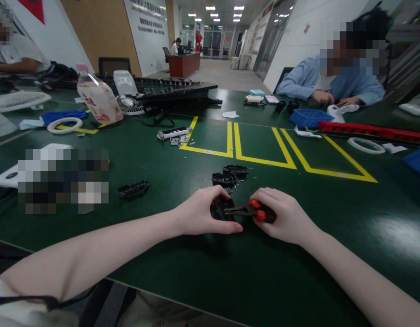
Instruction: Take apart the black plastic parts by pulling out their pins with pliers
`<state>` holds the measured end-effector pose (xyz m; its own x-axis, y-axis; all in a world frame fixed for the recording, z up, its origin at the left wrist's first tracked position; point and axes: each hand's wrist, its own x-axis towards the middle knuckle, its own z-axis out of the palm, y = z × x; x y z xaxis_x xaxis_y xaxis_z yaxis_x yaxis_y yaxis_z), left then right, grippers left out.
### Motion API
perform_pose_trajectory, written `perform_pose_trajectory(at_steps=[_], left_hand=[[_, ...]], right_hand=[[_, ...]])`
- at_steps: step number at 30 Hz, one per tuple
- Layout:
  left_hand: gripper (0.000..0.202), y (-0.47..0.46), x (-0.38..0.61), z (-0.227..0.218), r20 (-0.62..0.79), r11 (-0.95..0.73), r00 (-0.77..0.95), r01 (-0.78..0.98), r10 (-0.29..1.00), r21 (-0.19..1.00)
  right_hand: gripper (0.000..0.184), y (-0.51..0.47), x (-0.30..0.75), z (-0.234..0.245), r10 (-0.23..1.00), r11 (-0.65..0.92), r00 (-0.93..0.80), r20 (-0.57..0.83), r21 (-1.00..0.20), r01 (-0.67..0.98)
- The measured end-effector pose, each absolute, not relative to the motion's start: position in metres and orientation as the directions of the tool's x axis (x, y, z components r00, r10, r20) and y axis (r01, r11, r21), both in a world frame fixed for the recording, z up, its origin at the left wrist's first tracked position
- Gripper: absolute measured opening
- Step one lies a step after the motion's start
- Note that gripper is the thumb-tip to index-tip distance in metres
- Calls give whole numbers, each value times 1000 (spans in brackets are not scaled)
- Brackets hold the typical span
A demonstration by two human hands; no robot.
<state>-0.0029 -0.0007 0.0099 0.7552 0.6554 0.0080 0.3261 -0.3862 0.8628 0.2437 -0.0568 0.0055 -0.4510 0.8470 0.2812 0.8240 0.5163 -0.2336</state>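
My left hand (205,211) is closed around a black plastic part (219,209), with thumb and fingers on either side of it. In my right hand (284,215) is a pair of needle-nose pliers (259,211) with red and black handles. The jaws point left and meet the black part; whether they grip something small there I cannot tell. Just beyond my hands lie two similar black plastic parts (224,179) with thin metal pins around them. Another black plastic piece (133,189) rests on the table to the left of my left hand.
Yellow tape outlines (264,161) mark the green table (281,281). A metal-and-white piece (175,132) lies beyond the parts. At left stands a bottle (99,97); at right are a blue tray (310,118) and a red strip (373,131). A person in a blue shirt (298,84) sits opposite.
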Motion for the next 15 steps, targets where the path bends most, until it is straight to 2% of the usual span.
perform_pose_trajectory(at_steps=[8, 15], left_hand=[[61, 0, -4, 7, 47, -414, 762, 298, 646, 860], [60, 0, -5, 9, 24, -375, 760, 293, 650, 880]], right_hand=[[19, -56, 247, -2, 833, 534, -467, 297, -212, 818], [19, -57, 247, -5, 836, 529, -460, 298, -216, 821]])
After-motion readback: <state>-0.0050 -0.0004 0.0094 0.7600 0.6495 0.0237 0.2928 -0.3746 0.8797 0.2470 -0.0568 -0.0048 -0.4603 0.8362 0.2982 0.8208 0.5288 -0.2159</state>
